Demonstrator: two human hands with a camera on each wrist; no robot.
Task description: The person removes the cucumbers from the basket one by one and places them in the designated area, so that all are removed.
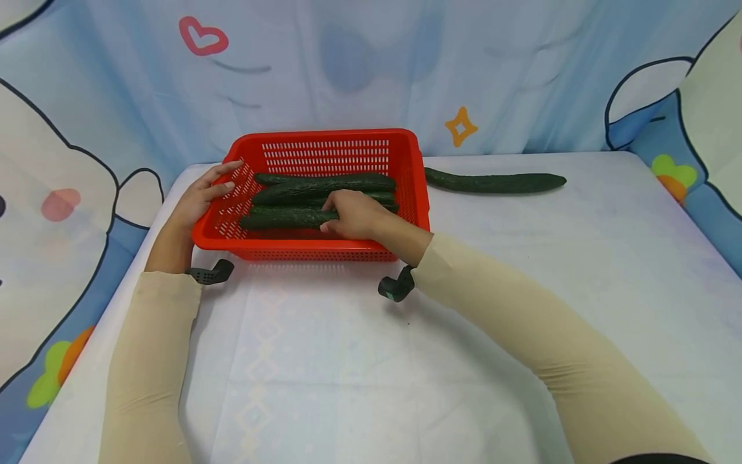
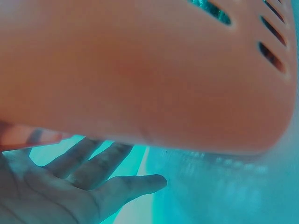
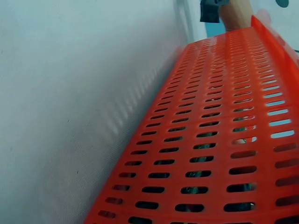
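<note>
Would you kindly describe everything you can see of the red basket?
The red basket is a shallow rectangular tray of what looks like plastic, its walls and floor pierced with rows of slots. It sits upright on the white-covered table, toward the far side. Several dark green cucumbers lie lengthwise inside. The left hand rests on its left rim with straight fingers; the right hand reaches in and grips the nearest cucumber.

A white-clothed table (image 1: 522, 309) stands before a pale blue cartoon-printed backdrop (image 1: 359, 64) under soft, even light
</note>
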